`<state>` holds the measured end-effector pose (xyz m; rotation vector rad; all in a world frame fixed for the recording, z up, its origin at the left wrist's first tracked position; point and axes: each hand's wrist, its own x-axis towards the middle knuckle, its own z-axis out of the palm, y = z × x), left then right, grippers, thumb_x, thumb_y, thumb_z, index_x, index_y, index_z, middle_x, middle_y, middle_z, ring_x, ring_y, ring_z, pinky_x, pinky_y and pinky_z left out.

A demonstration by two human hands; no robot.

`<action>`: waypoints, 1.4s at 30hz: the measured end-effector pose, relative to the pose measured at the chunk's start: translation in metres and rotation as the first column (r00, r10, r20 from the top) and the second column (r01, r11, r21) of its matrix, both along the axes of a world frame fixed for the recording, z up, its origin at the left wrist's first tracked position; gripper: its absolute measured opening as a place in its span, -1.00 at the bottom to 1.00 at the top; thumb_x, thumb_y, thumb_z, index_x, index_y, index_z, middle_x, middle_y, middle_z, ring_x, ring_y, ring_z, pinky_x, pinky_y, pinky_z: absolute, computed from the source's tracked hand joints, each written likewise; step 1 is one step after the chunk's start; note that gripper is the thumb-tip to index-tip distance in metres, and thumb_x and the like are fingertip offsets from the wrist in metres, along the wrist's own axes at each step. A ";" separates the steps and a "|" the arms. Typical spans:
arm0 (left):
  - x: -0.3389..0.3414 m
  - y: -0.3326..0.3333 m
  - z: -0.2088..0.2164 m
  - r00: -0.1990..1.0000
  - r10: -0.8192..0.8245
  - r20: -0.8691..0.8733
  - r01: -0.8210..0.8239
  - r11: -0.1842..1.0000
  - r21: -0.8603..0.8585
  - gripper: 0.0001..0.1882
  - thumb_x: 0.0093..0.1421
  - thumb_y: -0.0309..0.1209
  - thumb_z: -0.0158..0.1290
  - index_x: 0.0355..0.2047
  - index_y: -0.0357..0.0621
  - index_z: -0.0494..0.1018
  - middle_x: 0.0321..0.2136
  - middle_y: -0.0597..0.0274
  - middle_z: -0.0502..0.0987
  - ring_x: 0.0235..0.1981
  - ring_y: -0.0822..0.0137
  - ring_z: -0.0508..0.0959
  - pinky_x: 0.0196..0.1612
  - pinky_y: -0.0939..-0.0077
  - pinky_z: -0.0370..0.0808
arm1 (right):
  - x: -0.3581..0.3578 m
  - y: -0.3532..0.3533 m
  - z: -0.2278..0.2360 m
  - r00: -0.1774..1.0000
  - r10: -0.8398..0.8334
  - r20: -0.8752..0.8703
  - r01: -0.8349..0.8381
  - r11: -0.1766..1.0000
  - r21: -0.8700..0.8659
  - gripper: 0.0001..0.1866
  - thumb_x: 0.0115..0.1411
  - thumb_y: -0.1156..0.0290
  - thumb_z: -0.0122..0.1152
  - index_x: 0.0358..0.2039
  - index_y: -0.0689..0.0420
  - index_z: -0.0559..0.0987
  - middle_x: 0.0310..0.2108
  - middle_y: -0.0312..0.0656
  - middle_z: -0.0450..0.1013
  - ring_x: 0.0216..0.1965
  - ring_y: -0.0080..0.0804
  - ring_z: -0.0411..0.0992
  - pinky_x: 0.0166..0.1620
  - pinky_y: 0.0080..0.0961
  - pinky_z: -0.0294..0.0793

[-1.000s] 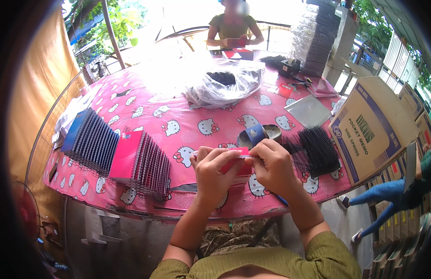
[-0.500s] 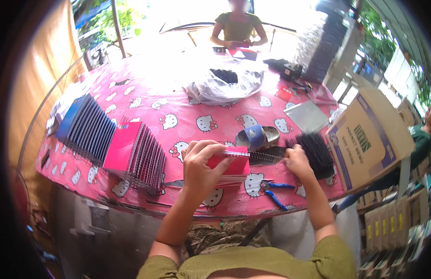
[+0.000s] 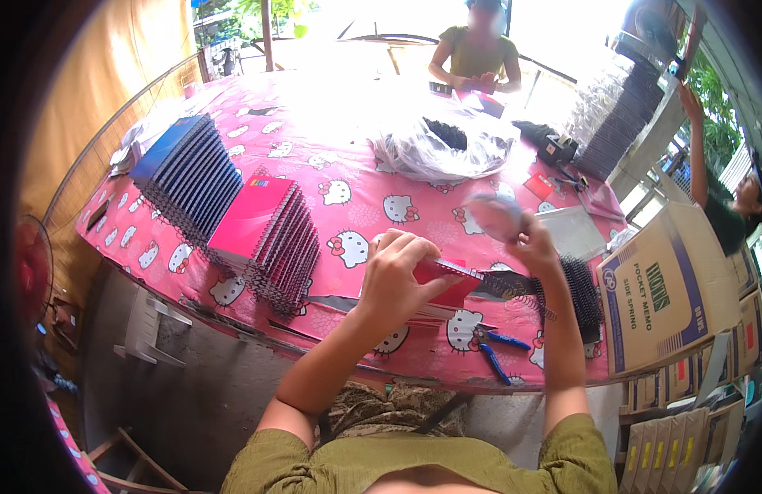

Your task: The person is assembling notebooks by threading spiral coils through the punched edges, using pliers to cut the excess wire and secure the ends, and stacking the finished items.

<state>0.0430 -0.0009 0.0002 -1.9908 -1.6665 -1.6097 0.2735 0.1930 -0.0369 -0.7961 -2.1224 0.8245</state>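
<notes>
My left hand (image 3: 401,276) is closed on a small pink notebook (image 3: 451,276), its thumb on the near face and its punched edge upward. From the notebook's right end a dark spiral coil (image 3: 545,306) sticks out toward my right forearm. My right hand (image 3: 531,247) is raised, fingers closed around a blue and beige slipper (image 3: 494,216), smeared by motion. More pink sheets (image 3: 430,317) lie under the notebook. Blue-handled pliers (image 3: 500,350) rest at the table's near edge. Beside my right forearm is a pile of black spiral coils (image 3: 580,296).
Pink spiral notebooks (image 3: 253,218) and blue spiral notebooks (image 3: 179,156) stand in stacks on the left. A plastic bag of black coils (image 3: 443,148) is at the back, with a cardboard box (image 3: 669,288) on the right. A co-worker (image 3: 480,62) sits across the table (image 3: 290,173); another person (image 3: 739,202) is at far right.
My right hand has left the coil pile and lifted the slipper off the table. The notebook is tilted now, with a coil extending from its end. The whole view has shifted.
</notes>
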 end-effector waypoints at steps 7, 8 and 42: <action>-0.006 0.003 0.001 0.997 -0.060 0.051 0.065 0.993 -0.099 -0.65 -0.22 -0.22 0.41 -0.51 -0.09 0.52 -0.52 0.30 0.54 -0.33 0.25 0.50 -0.11 0.30 0.36 | -0.012 -0.046 0.044 0.990 0.007 0.144 -0.017 0.997 0.072 -0.69 -0.04 0.36 0.39 -0.30 0.24 0.54 -0.32 -0.21 0.54 -0.25 -0.38 0.48 -0.15 -0.45 0.50; -0.003 0.005 -0.001 0.997 -0.063 0.048 0.067 0.994 -0.084 -0.64 -0.22 -0.22 0.41 -0.49 -0.09 0.52 -0.52 0.29 0.54 -0.32 0.26 0.51 -0.12 0.30 0.37 | -0.005 -0.049 0.040 0.891 0.143 -0.432 -0.330 0.857 -0.396 -0.70 -0.13 0.46 0.38 -0.35 0.27 0.52 -0.35 -0.20 0.53 -0.35 -0.42 0.49 -0.29 -0.46 0.51; -0.037 -0.019 -0.002 0.836 -0.289 0.466 0.177 0.947 0.269 -0.77 -0.01 -0.56 0.31 -0.35 -0.24 0.49 -0.40 0.16 0.59 -0.38 0.41 0.60 -0.34 0.58 0.57 | 0.002 -0.067 -0.042 0.818 -0.403 0.410 0.180 0.857 0.483 -0.36 -0.02 0.37 0.31 0.07 0.27 0.31 0.20 0.16 0.14 0.18 0.16 0.20 0.13 -0.12 0.28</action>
